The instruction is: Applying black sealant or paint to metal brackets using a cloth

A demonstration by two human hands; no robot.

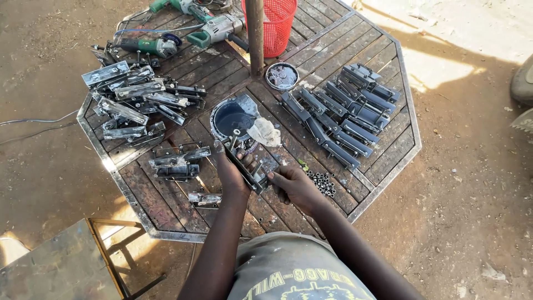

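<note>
My left hand (232,173) grips a long dark metal latch piece (243,162) over the octagonal metal-framed table (388,172). My right hand (294,188) holds the near end of the same piece, fingers curled on it. Just beyond stands an open round tin of dark paint (230,118) with a crumpled pale rag (265,132) at its rim. A small heap of little metal nuts (323,183) lies right of my right hand.
Unpainted shiny metal pieces (130,97) are piled at the left; dark painted ones (341,111) lie in rows at the right. Power drills (214,29), an angle grinder (150,45), a red mesh basket (277,22), a central pole (255,36) and a tin lid (282,76) sit at the far side.
</note>
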